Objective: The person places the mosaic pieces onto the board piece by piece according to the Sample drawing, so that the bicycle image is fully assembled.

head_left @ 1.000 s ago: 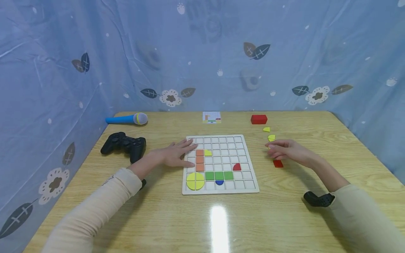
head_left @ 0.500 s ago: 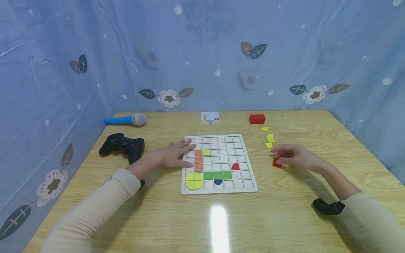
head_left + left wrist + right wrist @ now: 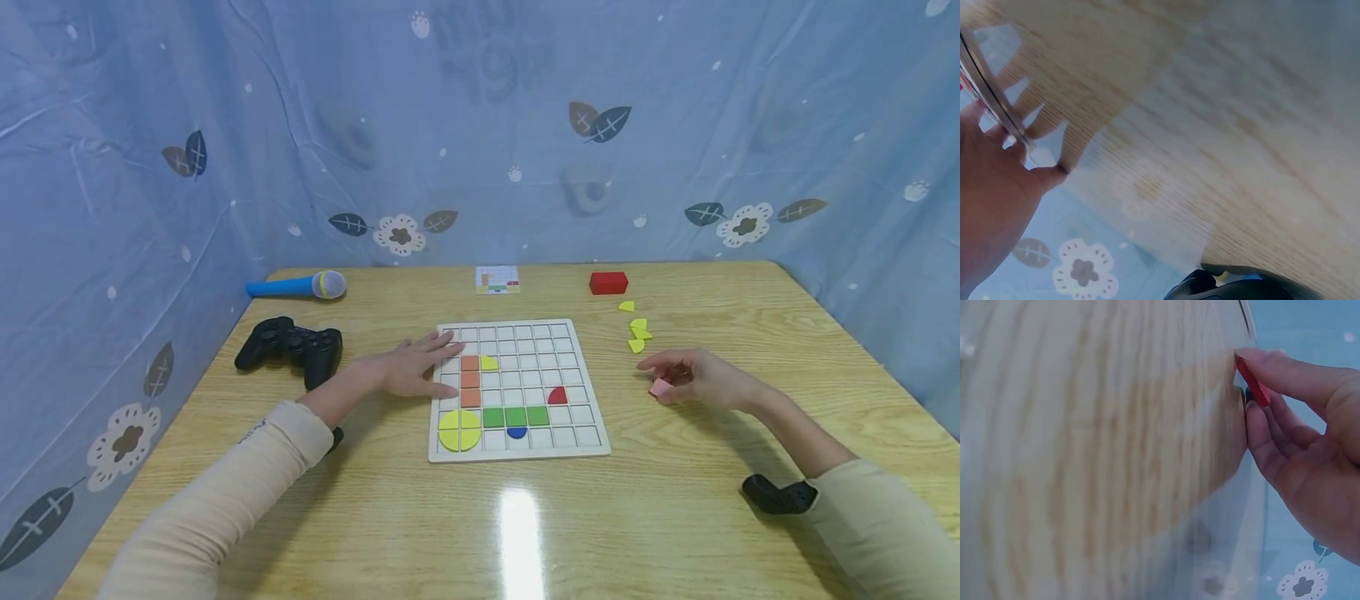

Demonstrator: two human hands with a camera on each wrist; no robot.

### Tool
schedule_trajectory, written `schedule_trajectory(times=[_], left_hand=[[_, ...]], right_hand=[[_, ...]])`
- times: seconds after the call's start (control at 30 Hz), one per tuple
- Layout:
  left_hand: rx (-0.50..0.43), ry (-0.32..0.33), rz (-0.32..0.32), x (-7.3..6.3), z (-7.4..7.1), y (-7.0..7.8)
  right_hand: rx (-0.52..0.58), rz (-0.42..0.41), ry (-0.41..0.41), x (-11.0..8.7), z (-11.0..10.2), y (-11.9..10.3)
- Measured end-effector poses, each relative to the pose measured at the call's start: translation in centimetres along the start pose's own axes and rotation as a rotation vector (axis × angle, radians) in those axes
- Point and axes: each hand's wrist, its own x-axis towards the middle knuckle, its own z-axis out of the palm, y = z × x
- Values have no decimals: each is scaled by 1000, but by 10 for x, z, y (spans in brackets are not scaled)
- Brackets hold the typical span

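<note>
My right hand [image 3: 701, 382] pinches a flat red square tile [image 3: 1252, 381] between thumb and fingers. The tile is tilted up close over the table and shows a pale glare in the head view. My left hand [image 3: 408, 369] rests with fingers spread on the left edge of a white grid board [image 3: 517, 454]. Set in the board are orange squares [image 3: 470, 378], green squares [image 3: 515, 416], yellow quarter circles forming a disc [image 3: 460, 431], a single yellow quarter [image 3: 489, 363], a red quarter circle [image 3: 558, 396] and a blue half circle [image 3: 517, 432].
Loose yellow pieces [image 3: 637, 333] lie beyond my right hand, with a red block [image 3: 608, 283] behind them. A small pattern card [image 3: 497, 280] lies at the back. On the left are a black game controller [image 3: 292, 346] and a blue toy microphone [image 3: 296, 285].
My right hand has moved from beside the yellow pieces down to the red square tile, taken hold of it and tipped it up. The left hand stays on the board.
</note>
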Motion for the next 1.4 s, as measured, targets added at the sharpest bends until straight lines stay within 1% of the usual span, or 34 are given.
schedule_trajectory(times=[0.07, 0.2, 0.33, 0.67, 0.8, 0.93, 1.03, 1.23, 1.4], left_hand=[[2, 1, 0, 0, 0, 0], [-1, 2, 1, 0, 0, 0], [-4, 5, 1, -1, 0, 0], [-6, 6, -2, 0, 1, -1], [-3, 6, 1, 1, 2, -2], [0, 5, 3, 1, 1, -2], [6, 3, 1, 1, 1, -2], [9, -1, -3, 2, 1, -2], [3, -3, -1, 1, 1, -2]], right_hand=[[-16, 16, 3, 0, 0, -1], [-47, 78, 0, 2, -1, -3], [-24, 136, 4, 5, -1, -3], [204, 241, 13, 10, 3, -14], [237, 277, 45, 12, 6, -22], [253, 332, 102, 17, 11, -28], [280, 370, 124, 22, 18, -31], [344, 429, 103, 33, 33, -39], [392, 444, 80, 42, 42, -50]])
